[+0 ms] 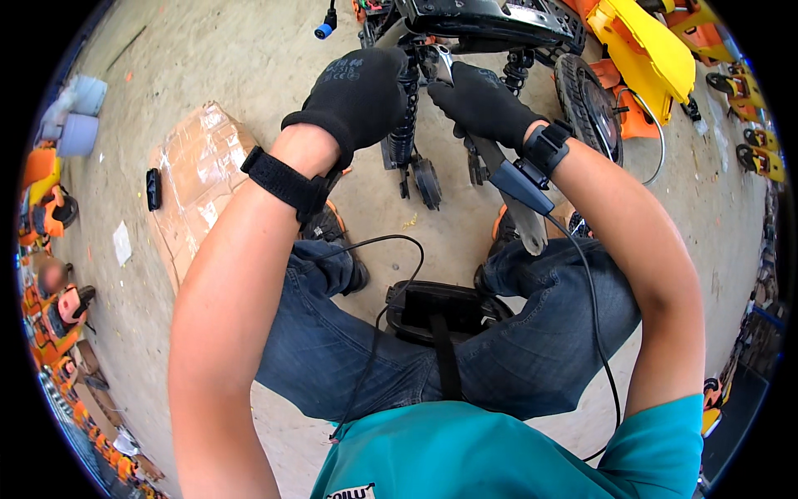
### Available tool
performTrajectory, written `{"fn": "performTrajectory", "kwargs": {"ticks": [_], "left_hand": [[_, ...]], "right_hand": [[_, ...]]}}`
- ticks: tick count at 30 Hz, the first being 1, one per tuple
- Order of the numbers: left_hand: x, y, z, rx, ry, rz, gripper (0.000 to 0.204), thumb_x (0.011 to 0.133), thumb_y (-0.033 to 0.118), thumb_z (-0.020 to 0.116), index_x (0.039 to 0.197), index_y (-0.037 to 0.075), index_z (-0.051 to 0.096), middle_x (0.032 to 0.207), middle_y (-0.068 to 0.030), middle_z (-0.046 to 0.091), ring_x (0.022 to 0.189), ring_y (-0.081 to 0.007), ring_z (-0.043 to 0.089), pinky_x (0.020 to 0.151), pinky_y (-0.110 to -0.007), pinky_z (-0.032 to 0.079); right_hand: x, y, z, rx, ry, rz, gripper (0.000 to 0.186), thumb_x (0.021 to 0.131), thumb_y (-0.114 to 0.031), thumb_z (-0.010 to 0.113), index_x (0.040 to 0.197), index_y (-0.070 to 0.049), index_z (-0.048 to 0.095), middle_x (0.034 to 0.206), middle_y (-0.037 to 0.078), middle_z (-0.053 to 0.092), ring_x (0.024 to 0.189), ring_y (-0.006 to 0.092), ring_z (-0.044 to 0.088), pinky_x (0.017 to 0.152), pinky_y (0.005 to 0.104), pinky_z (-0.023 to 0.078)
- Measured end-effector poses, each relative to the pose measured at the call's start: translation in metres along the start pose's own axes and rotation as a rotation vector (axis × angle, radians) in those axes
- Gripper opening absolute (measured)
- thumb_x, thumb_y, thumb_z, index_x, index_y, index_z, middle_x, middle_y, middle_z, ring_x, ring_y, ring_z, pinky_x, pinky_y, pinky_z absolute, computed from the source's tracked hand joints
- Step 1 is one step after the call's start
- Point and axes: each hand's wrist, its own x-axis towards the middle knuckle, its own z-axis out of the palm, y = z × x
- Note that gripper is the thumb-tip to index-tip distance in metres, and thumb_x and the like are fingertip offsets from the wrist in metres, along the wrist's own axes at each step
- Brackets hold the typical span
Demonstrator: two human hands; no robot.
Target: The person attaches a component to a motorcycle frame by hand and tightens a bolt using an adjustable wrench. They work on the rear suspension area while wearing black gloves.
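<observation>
Near the black spring (405, 125), the wrench (529, 228) pokes up past the right hand (486, 101), which curls around it. I can't tell what the left hand (362, 90) grips. Holding the wrench straight and snug should help stop slips.

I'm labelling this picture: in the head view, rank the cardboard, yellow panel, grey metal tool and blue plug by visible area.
Largest to smallest:
1. Cardboard, partly hidden
2. Yellow panel
3. Grey metal tool, partly covered
4. Blue plug
</observation>
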Motion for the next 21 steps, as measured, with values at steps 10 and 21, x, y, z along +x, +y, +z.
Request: {"fn": "performTrajectory", "kwargs": {"ticks": [10,21], "left_hand": [[0.002,0.001,0.001,0.006,0.035,0.015,0.022,0.08,0.008,0.054,0.1,0.002,0.062,0.09,-0.0217,0.063,0.086,-0.0382,0.06,0.078,-0.043,0.048],[0.001,0.003,-0.001,0.024,0.0,-0.005,0.023,0.079,0.009,0.054,0.1,0.003,0.062,0.091,-0.0212,0.064,0.087,-0.0375,0.06,0.079,-0.042,0.048]], "right_hand": [[0.001,0.003,-0.003,-0.104,0.043,-0.033,0.038,0.093,-0.035,0.052,0.095,0.003,0.053,0.07,0.009,0.061,0.055,0.0183,0.065,0.051,0.0317,0.052],[-0.005,-0.009,-0.005,0.026,-0.034,0.026,0.036,0.09,-0.029,0.051,0.092,0.006,0.052,0.07,0.013,0.063,0.055,0.0193,0.065,0.05,0.0335,0.054]]}}
